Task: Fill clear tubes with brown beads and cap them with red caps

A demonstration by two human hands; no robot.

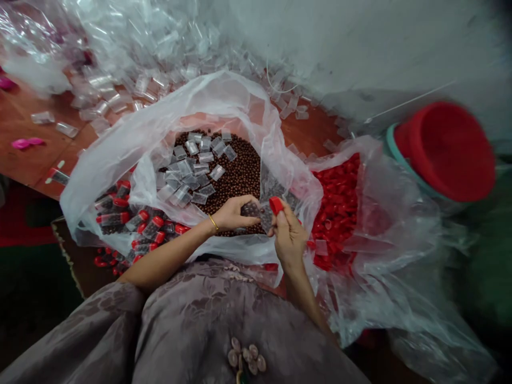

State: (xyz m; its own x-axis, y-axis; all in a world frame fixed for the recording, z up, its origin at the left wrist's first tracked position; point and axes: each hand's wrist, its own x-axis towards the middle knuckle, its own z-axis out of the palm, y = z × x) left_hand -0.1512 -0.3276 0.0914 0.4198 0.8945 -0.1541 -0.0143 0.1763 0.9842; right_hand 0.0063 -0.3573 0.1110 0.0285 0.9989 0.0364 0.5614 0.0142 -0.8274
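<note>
My left hand, with a gold bangle at its wrist, is closed around a small clear plastic container that looks filled with dark beads. Close by on the right, my right hand pinches a red cap, held apart from the container. Both hands are over a white plastic sack with its mouth spread wide. Inside it lie many small round brown beads. Several clear empty containers rest on the beads, left of my hands.
Red-capped filled containers are heaped at the left. A plastic bag of red caps lies at the right, near a red bucket. Loose clear containers and clear plastic bags cover the back of the orange-red surface.
</note>
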